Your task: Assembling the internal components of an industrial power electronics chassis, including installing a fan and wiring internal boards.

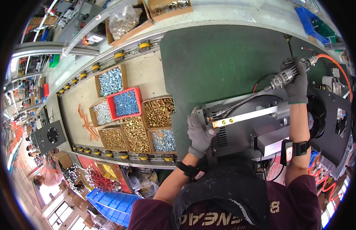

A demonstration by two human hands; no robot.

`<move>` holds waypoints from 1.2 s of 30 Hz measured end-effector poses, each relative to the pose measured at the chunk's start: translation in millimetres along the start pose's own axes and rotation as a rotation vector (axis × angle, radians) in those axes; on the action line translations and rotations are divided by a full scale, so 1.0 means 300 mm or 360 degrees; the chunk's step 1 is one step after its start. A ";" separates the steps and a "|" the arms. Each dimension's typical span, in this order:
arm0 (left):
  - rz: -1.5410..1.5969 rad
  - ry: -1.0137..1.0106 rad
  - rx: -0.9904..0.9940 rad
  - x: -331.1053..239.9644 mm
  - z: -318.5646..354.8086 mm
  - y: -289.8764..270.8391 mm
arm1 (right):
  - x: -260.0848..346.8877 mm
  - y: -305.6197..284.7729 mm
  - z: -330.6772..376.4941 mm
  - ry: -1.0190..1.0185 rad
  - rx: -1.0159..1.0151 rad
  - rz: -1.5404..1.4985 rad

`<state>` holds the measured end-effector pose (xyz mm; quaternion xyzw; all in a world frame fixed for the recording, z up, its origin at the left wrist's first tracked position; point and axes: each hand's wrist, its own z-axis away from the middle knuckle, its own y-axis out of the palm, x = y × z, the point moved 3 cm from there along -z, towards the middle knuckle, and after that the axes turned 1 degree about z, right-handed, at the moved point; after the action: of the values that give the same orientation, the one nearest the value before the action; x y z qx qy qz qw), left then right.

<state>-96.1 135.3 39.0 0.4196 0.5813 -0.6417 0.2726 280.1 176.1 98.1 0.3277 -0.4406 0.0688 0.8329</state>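
Gloves grey knit | right hand (296, 82) grips ribbed metal screwdriver (287, 76)

A grey metal chassis (239, 134) lies flat on the green mat, a pneumatic screwdriver (287, 76) angled over it

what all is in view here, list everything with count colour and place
power screwdriver: one, grey metal with orange hose, right hand grips it, tip down toward the chassis
metal chassis: one, dark grey with a silver bar, on the green mat
green mat: one, on the belt ahead of the person
cardboard boxes of screws: several, brown, brass and silver screws, left of the mat
red tray: one, blue-silver screws, among the boxes
black fan panel: one, right of the chassis
blue bin: one, lower left
left hand: grey glove, on the chassis's left end
right hand: grey glove, around the screwdriver
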 end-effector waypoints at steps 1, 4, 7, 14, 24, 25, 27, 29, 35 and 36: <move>0.0063 0.0011 -0.0024 0.001 0.004 0.006 | -0.018 -0.023 0.001 0.0050 -0.0062 0.0011; 0.0050 -0.0084 0.0074 -0.016 0.007 0.007 | -0.070 -0.076 0.022 0.0140 -0.0144 0.0030; 0.0070 -0.0170 -0.0042 -0.009 0.036 0.027 | -0.103 -0.099 0.053 0.0176 -0.0305 0.0184; 0.0105 -0.0249 -0.0137 -0.007 0.035 0.046 | -0.162 -0.199 0.020 0.0340 -0.0398 0.0452; 0.0079 -0.0260 -0.0157 0.007 0.040 0.035 | -0.197 -0.208 0.008 0.0502 -0.0455 0.0682; 0.0078 -0.0242 -0.0159 0.006 0.041 0.036 | -0.198 -0.221 0.001 0.0497 -0.0448 0.0689; 0.0046 -0.0183 -0.0183 0.002 0.045 0.034 | -0.205 -0.246 -0.005 0.0521 -0.0486 0.0603; -0.0008 -0.0126 -0.0194 -0.001 0.060 0.022 | -0.217 -0.224 0.007 0.0525 -0.0497 0.0677; -0.0046 -0.0163 -0.0095 0.032 0.052 0.059 | -0.256 -0.245 -0.069 0.0487 -0.0442 0.0570; -0.0031 -0.0114 -0.0089 0.012 0.051 0.054 | -0.243 -0.262 -0.085 0.0493 -0.0373 0.0462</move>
<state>-87.7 117.9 27.3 0.3828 0.5929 -0.6424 0.2986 285.6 143.2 -7.0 0.1475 -0.3551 0.1857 0.9042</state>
